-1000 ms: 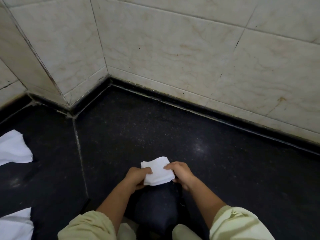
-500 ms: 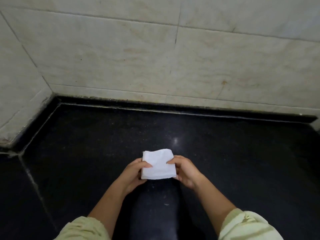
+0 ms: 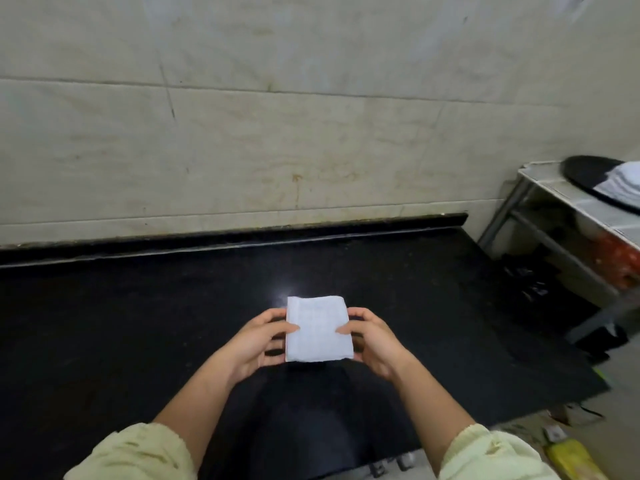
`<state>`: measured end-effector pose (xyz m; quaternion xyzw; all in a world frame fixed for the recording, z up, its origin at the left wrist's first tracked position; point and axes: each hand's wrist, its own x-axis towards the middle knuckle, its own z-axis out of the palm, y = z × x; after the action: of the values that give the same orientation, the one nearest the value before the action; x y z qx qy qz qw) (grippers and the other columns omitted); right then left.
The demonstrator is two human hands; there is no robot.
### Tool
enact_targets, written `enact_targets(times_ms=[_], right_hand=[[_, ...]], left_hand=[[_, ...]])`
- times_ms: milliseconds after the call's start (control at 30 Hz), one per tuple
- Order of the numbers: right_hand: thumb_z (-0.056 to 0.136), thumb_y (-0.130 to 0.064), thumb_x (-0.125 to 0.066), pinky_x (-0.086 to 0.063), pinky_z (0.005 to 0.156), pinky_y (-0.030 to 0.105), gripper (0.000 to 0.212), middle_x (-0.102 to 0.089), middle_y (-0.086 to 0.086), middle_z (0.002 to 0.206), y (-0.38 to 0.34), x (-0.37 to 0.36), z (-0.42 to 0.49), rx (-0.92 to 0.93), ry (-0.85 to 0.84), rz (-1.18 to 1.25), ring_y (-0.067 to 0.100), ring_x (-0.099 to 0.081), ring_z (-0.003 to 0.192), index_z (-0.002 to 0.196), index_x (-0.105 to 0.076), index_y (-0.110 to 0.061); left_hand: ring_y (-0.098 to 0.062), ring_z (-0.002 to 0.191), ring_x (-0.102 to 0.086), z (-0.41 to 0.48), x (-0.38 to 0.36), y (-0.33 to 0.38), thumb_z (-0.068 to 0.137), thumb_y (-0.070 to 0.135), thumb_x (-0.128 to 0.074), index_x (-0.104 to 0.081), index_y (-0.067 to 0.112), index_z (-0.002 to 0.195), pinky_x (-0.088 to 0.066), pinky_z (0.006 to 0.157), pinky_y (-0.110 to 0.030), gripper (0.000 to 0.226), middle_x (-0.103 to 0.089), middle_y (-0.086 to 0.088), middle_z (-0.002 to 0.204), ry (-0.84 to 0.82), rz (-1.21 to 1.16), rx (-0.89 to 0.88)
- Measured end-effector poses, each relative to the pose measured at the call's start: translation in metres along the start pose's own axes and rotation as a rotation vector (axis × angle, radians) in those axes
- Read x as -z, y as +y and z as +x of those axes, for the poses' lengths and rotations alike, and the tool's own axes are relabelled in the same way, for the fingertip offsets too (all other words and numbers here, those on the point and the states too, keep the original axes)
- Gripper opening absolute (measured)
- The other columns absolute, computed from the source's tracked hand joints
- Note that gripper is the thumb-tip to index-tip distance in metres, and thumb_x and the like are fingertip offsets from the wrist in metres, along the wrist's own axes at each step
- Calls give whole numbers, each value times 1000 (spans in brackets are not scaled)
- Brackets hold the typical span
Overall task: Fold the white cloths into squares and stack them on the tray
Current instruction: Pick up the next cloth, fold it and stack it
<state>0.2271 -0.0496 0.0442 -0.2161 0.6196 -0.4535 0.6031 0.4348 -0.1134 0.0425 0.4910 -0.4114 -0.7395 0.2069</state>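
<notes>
A white cloth [image 3: 317,329] is folded into a neat little square. It is held just above the black desk [image 3: 138,323], near the person, in the middle. The left hand [image 3: 258,341] pinches its left edge and the right hand [image 3: 375,341] pinches its right edge. Each thumb lies on top and the fingers curl under.

The cloth looks soft, light and floppy. It will not break, but I think the layers could slip open if only one corner is held. It seems best to hold both sides, or to lay it flat on one hand with the thumb pressing on top.

The dark tray [image 3: 585,174] is far off to the right, on a tiled desk [image 3: 561,192]. A stack of folded cloths [image 3: 623,181] sits on it. This one likely goes on top.
</notes>
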Motion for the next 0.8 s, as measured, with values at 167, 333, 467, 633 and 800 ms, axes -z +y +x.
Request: enact_targets(times_ms=[167, 333, 467, 633, 800], right_hand=[[77, 0, -63, -57, 72, 37, 38, -70, 12, 111, -22, 93, -19, 41, 50, -36, 26, -67, 96, 112, -60, -15], [76, 0, -65, -55, 65, 34, 40, -70, 11, 111, -48, 189, -50, 82, 110, -18, 28, -68, 100, 112, -60, -17], [76, 2, -65, -55, 63, 31, 43, -70, 10, 112, -73, 252, -67, 137, 151, 30, 27, -68, 101, 114, -60, -16], [76, 2, -63, -54, 63, 31, 40, -69, 11, 111, -110, 318, -72, 224, 219, 84, 26, -68, 96, 112, -60, -15], [77, 2, -63, -55, 65, 33, 42, -68, 11, 114, -159, 389, -66, 304, 246, 103, 27, -67, 99, 115, -59, -14]], left_hand=[[-22, 94, -71, 19, -96, 5, 84, 7, -66, -61, 19, 118, -58, 73, -37, 36, -73, -5, 107, -57, 10, -14], [-21, 97, -70, 38, -197, 17, 84, 5, -65, -65, 18, 113, -57, 76, -38, 32, -72, -7, 110, -139, 47, -13], [-21, 100, -69, 55, -263, 38, 84, 6, -66, -66, 19, 114, -57, 78, -39, 33, -72, -7, 112, -226, 90, -28], [-20, 97, -68, 79, -341, 75, 83, 5, -66, -66, 19, 110, -56, 77, -37, 31, -71, -5, 108, -307, 146, -79], [-16, 89, -65, 112, -420, 119, 84, 5, -63, -66, 21, 106, -56, 75, -33, 28, -70, -1, 99, -392, 178, -129]])
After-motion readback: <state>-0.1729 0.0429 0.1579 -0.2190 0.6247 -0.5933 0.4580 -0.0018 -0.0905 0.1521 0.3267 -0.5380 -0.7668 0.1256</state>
